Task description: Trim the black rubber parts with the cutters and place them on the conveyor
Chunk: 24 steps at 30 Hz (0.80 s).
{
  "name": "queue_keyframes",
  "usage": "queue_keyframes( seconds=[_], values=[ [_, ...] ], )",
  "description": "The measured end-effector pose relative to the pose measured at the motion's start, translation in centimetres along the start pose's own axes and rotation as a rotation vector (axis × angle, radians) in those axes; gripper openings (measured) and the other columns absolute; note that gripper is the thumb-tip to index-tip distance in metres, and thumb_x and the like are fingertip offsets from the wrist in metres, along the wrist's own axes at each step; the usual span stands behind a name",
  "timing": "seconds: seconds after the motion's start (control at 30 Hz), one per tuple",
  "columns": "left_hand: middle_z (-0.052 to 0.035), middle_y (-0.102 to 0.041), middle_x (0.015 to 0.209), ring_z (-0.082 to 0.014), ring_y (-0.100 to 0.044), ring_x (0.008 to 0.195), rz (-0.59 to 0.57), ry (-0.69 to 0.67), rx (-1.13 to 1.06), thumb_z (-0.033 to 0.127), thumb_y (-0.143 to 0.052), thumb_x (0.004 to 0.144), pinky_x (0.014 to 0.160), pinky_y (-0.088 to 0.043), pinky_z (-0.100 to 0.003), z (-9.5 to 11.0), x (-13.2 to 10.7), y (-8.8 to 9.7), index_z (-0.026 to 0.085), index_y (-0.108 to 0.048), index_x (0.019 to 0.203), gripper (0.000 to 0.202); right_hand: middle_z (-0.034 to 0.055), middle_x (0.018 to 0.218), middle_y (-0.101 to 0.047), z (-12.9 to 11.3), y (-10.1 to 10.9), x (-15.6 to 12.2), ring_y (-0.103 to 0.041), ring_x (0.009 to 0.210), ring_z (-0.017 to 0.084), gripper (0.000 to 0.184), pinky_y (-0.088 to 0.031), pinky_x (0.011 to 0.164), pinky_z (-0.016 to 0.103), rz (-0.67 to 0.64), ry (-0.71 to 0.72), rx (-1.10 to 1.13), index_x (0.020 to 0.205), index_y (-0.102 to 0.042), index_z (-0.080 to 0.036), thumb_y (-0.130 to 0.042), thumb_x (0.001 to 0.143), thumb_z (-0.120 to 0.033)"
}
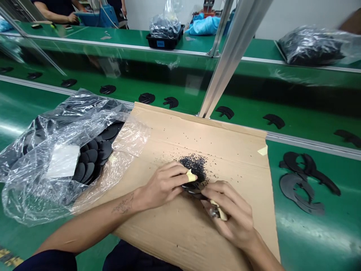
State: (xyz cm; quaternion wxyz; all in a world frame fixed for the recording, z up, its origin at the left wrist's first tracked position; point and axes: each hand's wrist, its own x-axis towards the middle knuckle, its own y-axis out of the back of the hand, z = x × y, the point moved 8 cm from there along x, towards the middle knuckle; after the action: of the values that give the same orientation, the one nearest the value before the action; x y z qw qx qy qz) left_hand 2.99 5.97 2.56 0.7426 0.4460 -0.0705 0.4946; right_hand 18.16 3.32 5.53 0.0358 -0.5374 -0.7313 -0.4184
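My left hand [166, 184] is closed on a black plastic part [191, 187], and yellow tape is wrapped round one fingertip. In my right hand [229, 209] is a small metal hand tool [214, 212], mostly hidden by the fingers, its tip up against the black part. Yellowish tape shows at that hand too. Just beyond the hands lies a pile of tiny black plastic scraps [195, 164], scattered over the cardboard sheet [234, 148] beneath both hands.
To the left a clear plastic bag [34, 184] holds several black discs [91, 156]. Curved black parts [299, 184] lie at right. More parts [146, 98] line the green conveyor behind a metal post [225, 71]. A black tray [162, 43] and a co-worker's arm [58, 17] are farther back.
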Motion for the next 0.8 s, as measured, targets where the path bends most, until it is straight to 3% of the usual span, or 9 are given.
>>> queue_keyframes(
  seconds=[0.1, 0.17, 0.4, 0.8],
  values=[
    [-0.0081, -0.071, 0.096, -0.0183, -0.064, 0.088, 0.043, 0.018, -0.041, 0.001, -0.053, 0.09, 0.075, -0.056, -0.033, -0.3, 0.3, 0.5, 0.017, -0.068, 0.116, 0.035, 0.0057, 0.09, -0.068, 1.0, 1.3, 0.2, -0.066, 0.079, 0.019, 0.035, -0.055, 0.066, 0.033, 0.114, -0.118, 0.06, 0.118, -0.061, -0.022, -0.056, 0.089, -0.002],
    [-0.0072, -0.071, 0.091, -0.0165, -0.064, 0.082, 0.065, 0.033, -0.094, 0.002, -0.053, 0.09, 0.07, -0.055, -0.03, -0.4, 0.5, 0.7, 0.017, -0.068, 0.116, 0.034, 0.0057, 0.089, -0.068, 1.7, 1.8, 0.3, -0.066, 0.078, 0.018, 0.032, -0.054, 0.066, 0.033, 0.143, -0.136, -0.034, 0.116, -0.062, -0.022, -0.056, 0.09, -0.003],
    [-0.0075, -0.071, 0.09, -0.0144, -0.066, 0.081, 0.02, 0.036, -0.277, 0.012, -0.059, 0.094, 0.07, -0.055, -0.026, 0.2, 0.5, 0.3, 0.017, -0.071, 0.111, 0.021, 0.0092, 0.091, -0.071, 2.3, -0.3, -0.2, -0.063, 0.077, 0.02, 0.026, -0.048, 0.065, 0.034, -0.082, 0.027, -0.448, 0.113, -0.064, -0.015, -0.051, 0.092, -0.008],
    [-0.008, -0.071, 0.089, -0.0137, -0.066, 0.078, 0.001, 0.021, -0.274, 0.013, -0.06, 0.094, 0.068, -0.055, -0.024, 0.5, 0.4, 0.1, 0.015, -0.071, 0.109, 0.018, 0.0067, 0.081, -0.07, 1.6, -0.5, -0.3, -0.059, 0.07, 0.017, 0.022, -0.045, 0.062, 0.031, -0.105, 0.078, -0.516, 0.11, -0.065, -0.013, -0.049, 0.095, -0.008]
  ],
)
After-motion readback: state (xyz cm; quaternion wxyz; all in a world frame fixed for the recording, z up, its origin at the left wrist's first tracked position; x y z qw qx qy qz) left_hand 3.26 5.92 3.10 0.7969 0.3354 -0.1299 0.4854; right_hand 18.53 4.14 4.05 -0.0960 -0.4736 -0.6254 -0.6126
